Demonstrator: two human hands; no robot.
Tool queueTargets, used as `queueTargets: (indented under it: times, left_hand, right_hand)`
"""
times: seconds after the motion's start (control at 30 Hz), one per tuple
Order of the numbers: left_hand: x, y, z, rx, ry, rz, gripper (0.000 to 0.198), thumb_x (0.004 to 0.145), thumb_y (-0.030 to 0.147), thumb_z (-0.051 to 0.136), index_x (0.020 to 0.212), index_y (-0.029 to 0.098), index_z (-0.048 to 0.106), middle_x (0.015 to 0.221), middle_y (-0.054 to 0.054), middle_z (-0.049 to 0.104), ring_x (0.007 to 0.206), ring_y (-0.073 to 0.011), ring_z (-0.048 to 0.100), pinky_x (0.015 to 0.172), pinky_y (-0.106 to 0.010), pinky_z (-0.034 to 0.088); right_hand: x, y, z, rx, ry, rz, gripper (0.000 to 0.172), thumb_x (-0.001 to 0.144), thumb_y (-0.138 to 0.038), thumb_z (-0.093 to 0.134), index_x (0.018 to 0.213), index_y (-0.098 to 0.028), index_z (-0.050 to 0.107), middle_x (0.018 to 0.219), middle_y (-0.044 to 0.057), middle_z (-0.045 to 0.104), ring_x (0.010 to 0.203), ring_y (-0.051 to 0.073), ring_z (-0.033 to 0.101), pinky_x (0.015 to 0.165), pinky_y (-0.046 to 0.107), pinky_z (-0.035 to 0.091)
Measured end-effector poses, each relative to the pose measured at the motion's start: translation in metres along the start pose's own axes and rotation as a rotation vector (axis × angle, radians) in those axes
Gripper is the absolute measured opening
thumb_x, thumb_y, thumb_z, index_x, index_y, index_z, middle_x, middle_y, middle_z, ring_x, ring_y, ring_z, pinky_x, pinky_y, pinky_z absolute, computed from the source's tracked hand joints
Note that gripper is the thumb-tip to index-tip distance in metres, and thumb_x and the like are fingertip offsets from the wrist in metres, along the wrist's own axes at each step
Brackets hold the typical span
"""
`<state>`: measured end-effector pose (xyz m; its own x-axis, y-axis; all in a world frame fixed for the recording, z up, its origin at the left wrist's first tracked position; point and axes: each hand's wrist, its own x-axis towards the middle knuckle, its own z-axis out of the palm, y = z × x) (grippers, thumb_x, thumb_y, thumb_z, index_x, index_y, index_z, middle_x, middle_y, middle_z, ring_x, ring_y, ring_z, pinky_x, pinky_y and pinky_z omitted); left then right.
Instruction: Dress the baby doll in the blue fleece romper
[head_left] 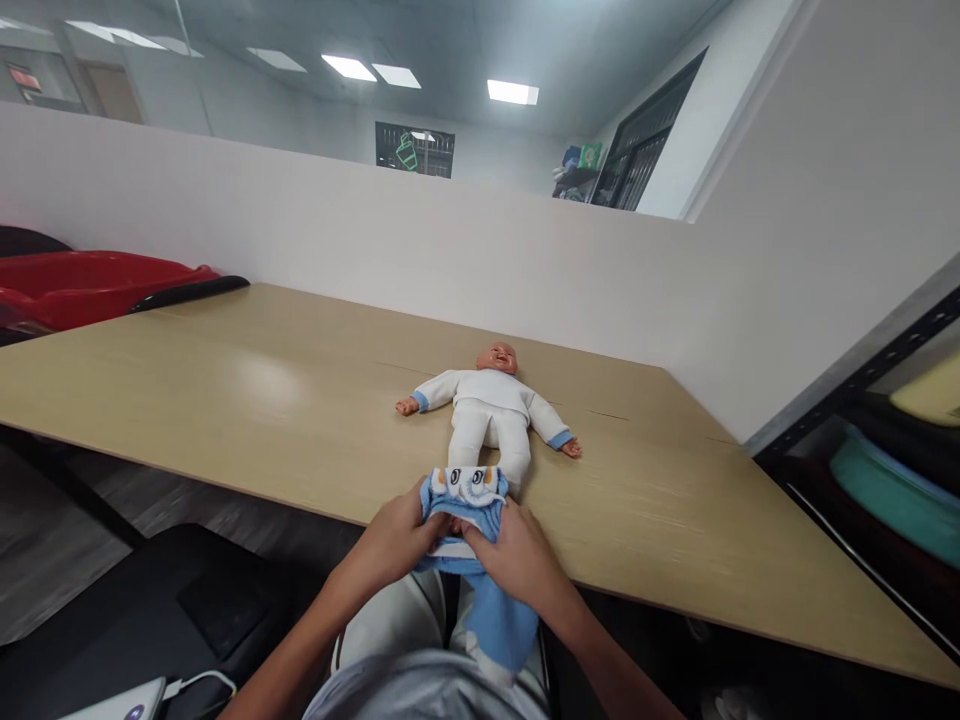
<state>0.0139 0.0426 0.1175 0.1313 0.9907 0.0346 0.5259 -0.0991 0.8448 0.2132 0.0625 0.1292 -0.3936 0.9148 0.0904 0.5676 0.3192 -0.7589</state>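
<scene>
A baby doll (491, 395) in white clothes with blue cuffs lies on its back, arms spread and legs toward me. At the ends of its legs, by the table's front edge, are blue baby trousers (499, 610) with a white panel and cartoon eyes. My left hand (401, 535) grips one side of their bunched opening, and my right hand (517, 555) the other, thumbs inside. One blue leg hangs down over my lap. The doll's feet are hidden by the cloth, so I cannot tell how far they are inside it.
The wooden table (285, 400) runs along a white wall with a window. A red tub (97, 285) stands at the far left. A black chair (172, 600) with a white device (124, 700) and cable is at my lower left. A dark shelf (862, 430) stands on the right.
</scene>
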Motion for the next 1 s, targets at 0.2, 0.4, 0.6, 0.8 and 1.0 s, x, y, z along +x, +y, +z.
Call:
queueTargets:
  times: [0.2, 0.4, 0.6, 0.8, 1.0]
  left_hand:
    - [0.015, -0.007, 0.017, 0.491, -0.011, -0.088, 0.022, 0.098, 0.021, 0.053, 0.114, 0.017, 0.066, 0.109, -0.016, 0.076, 0.105, -0.0337, 0.068, 0.09, -0.04, 0.05]
    - [0.027, -0.027, 0.03, 0.433, 0.115, 0.093, 0.035, 0.087, 0.014, 0.059, 0.122, 0.016, 0.065, 0.128, -0.017, 0.065, 0.119, -0.0348, 0.057, 0.106, -0.047, 0.046]
    - [0.04, -0.042, 0.028, -0.167, 0.081, 0.312, 0.064, 0.078, 0.01, 0.057, 0.141, 0.019, 0.05, 0.14, -0.013, 0.062, 0.133, -0.0309, 0.056, 0.119, -0.048, 0.041]
    - [0.053, -0.034, 0.002, -0.195, -0.066, 0.283, 0.061, 0.081, 0.032, 0.079, 0.134, 0.02, 0.052, 0.128, -0.01, 0.068, 0.117, -0.0309, 0.064, 0.104, -0.042, 0.053]
    - [0.078, -0.033, -0.027, -0.052, -0.164, 0.306, 0.041, 0.077, 0.036, 0.084, 0.111, 0.018, 0.07, 0.112, -0.008, 0.072, 0.107, -0.0306, 0.065, 0.096, -0.039, 0.053]
  right_hand:
    - [-0.006, 0.004, 0.015, -0.376, 0.076, 0.133, 0.027, 0.099, -0.024, 0.054, 0.117, -0.017, 0.071, 0.119, 0.015, 0.076, 0.111, 0.032, 0.073, 0.096, 0.038, 0.053]
    - [-0.007, 0.016, 0.019, -0.428, 0.127, 0.062, 0.043, 0.094, -0.013, 0.052, 0.135, -0.013, 0.065, 0.139, 0.02, 0.065, 0.126, 0.034, 0.066, 0.105, 0.041, 0.053]
    - [0.004, 0.036, 0.014, -0.201, 0.069, -0.004, 0.042, 0.086, -0.008, 0.054, 0.124, -0.013, 0.069, 0.126, 0.016, 0.074, 0.123, 0.034, 0.068, 0.107, 0.047, 0.053]
    - [0.006, 0.045, 0.017, -0.083, 0.209, -0.085, 0.052, 0.086, -0.012, 0.057, 0.137, -0.015, 0.062, 0.135, 0.018, 0.07, 0.129, 0.032, 0.065, 0.112, 0.045, 0.052]
    - [0.036, 0.039, -0.011, -0.162, 0.034, -0.215, 0.052, 0.085, -0.015, 0.064, 0.136, -0.017, 0.065, 0.142, 0.017, 0.064, 0.135, 0.033, 0.06, 0.119, 0.05, 0.046]
